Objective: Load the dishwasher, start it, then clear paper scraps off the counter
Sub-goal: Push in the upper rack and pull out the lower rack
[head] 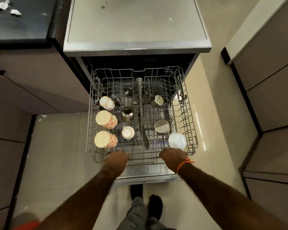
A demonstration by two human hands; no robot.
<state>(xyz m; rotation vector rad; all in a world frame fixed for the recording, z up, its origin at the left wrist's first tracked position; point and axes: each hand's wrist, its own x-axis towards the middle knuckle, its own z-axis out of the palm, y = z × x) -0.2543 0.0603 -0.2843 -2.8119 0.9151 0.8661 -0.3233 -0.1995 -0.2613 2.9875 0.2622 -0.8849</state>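
The dishwasher stands open with its grey wire upper rack pulled far out over the lowered door. In the rack lie floral mugs along the left side, steel cups in the middle and right, and a white bowl at the front right. My left hand and my right hand both grip the rack's front rail, fingers curled over it. White paper scraps lie on the dark counter at the top left.
Cabinet fronts close in on the left and on the right. My feet stand on the pale tiled floor just behind the door. A few small scraps lie on the floor by the left cabinet.
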